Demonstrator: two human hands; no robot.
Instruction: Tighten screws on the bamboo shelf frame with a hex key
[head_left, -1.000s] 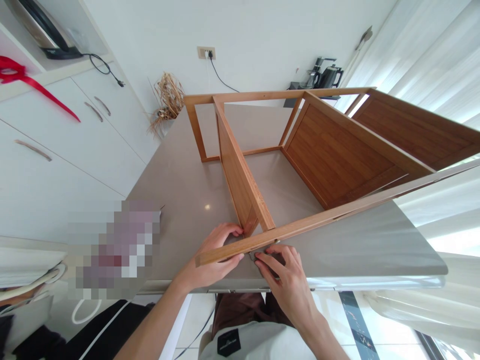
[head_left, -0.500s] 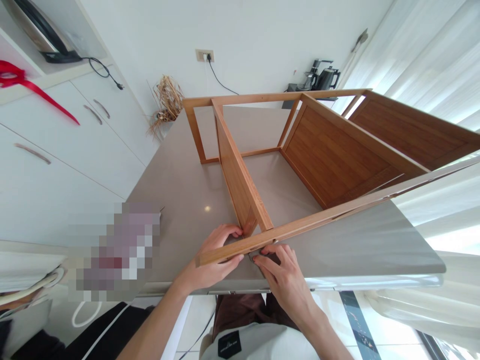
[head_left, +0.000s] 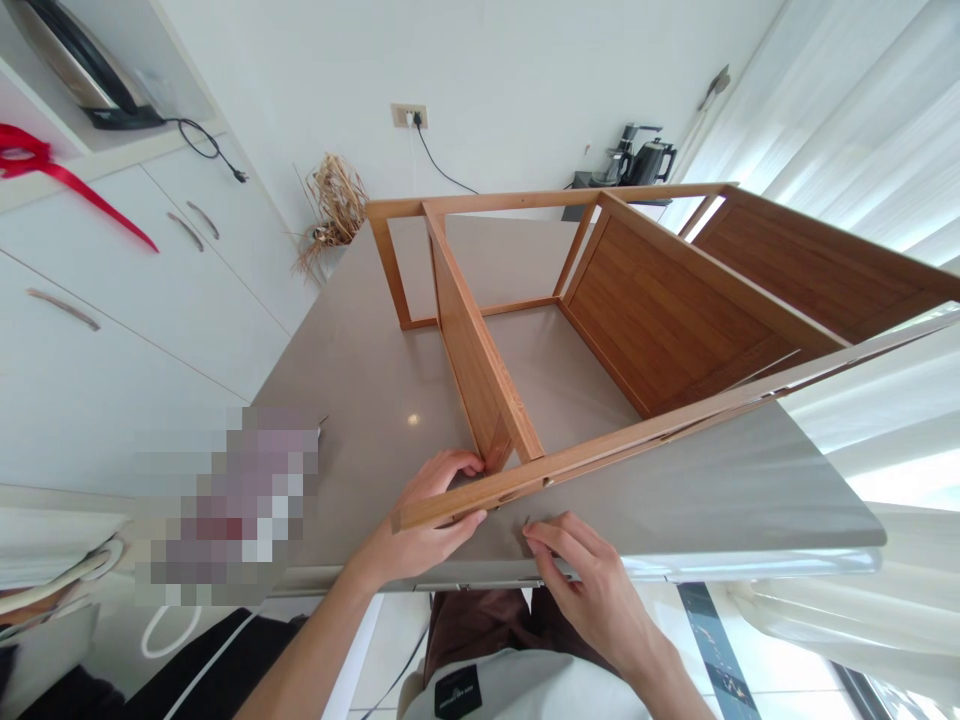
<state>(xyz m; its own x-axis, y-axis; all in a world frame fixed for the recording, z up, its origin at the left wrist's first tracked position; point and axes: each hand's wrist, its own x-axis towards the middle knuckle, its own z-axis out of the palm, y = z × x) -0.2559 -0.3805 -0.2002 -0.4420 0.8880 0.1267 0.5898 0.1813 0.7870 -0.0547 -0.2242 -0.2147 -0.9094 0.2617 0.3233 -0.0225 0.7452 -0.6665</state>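
A wooden shelf frame [head_left: 487, 340] with panelled shelves lies on its side on the grey tabletop [head_left: 360, 420]. My left hand [head_left: 424, 515] is wrapped round the near end of its front rail [head_left: 600, 450], fingers behind by the lowest panel and thumb in front. A small dark hole shows in that rail near the panel joint. Just in front of the rail and apart from it, my right hand [head_left: 577, 560] pinches a small thin metal piece [head_left: 526, 521], which looks like a hex key. Most of this piece is hidden by the fingers.
A blurred-out patch [head_left: 240, 500] covers something at the table's left. Dried plants [head_left: 337, 200] stand at the far left corner. White cabinets [head_left: 112, 280] line the left, curtains [head_left: 862, 150] the right. A kettle [head_left: 652, 160] sits beyond the frame.
My right hand has drawn back from the rail, down and to the right, taking the small metal piece away from the hole. The left hand keeps its grip.
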